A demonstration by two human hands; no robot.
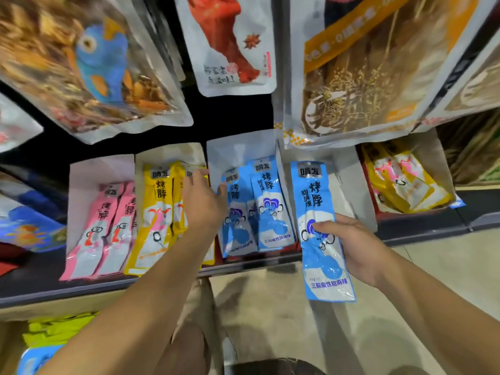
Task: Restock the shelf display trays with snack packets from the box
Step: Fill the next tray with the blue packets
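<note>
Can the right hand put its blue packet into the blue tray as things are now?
Probably yes: the right hand holds the blue packet just beside the blue tray, nothing between them. The left hand only touches its left edge.

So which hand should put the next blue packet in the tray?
The right hand, probably. It already grips a blue packet just right of the blue tray. The left hand holds nothing, its fingers resting at the tray's left edge.
</note>
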